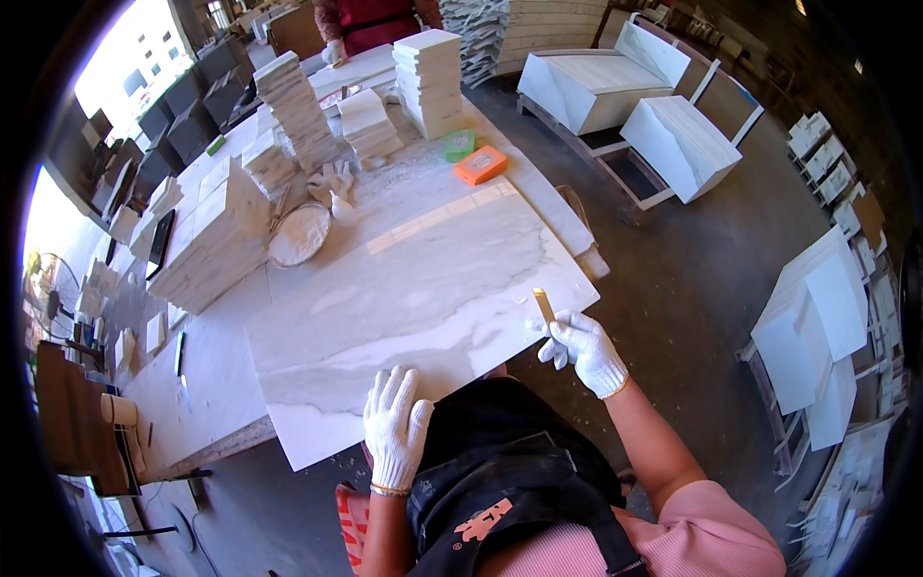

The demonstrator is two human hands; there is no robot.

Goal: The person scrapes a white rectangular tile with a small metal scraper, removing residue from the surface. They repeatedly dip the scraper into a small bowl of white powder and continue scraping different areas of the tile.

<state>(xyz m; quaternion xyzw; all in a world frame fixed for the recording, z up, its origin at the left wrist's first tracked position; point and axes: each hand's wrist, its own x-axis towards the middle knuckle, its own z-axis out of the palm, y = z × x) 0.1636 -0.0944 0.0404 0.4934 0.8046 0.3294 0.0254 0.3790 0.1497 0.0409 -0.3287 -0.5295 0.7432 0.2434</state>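
From where I stand, the right hand [580,346], in a white glove, is clamped on a yellow tool [543,306], thumb and fingers together about its near end, the far end projecting forward. The grip is at the right-hand near edge of a white slab [423,288] with grey veining; whether it touches the stone I cannot tell. The slab extends leftward and forward from the grip, flat on the bench [226,351], its near edge overhanging. Left of the grip and nearer the wearer, the left hand [392,428], likewise gloved, lies palm down at the slab's near edge, fingers extended, nothing held. Ahead of the grip and slightly left, past the slab's far edge, are an orange block [481,165] and, just beside it, a green block [460,145]. Farther left of the grip is a bowl [298,263] of white matter. Well ahead, beyond a tall tile stack [429,91], stands a co-worker [378,27] in a red apron
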